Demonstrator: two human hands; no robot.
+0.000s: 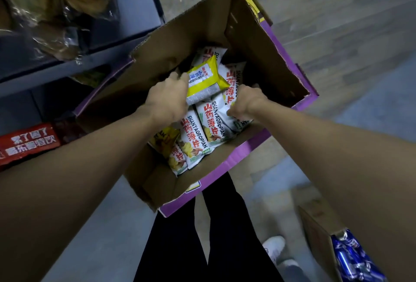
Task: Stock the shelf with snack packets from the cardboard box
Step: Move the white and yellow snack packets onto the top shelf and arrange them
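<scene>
Left hand curls its fingers over the edge of a yellow foil snack packet, gripping it where it lies on top of the others inside the open brown cardboard box with purple outer sides. Right hand is bent downward, fingers closed round the top of a white snack packet with red characters (its fingertips are hidden). More white packets stand packed along the box's near side. Just left of the box is the dark grey metal shelf, bearing clear-wrapped bread; a red wrapper sits lower down.
</scene>
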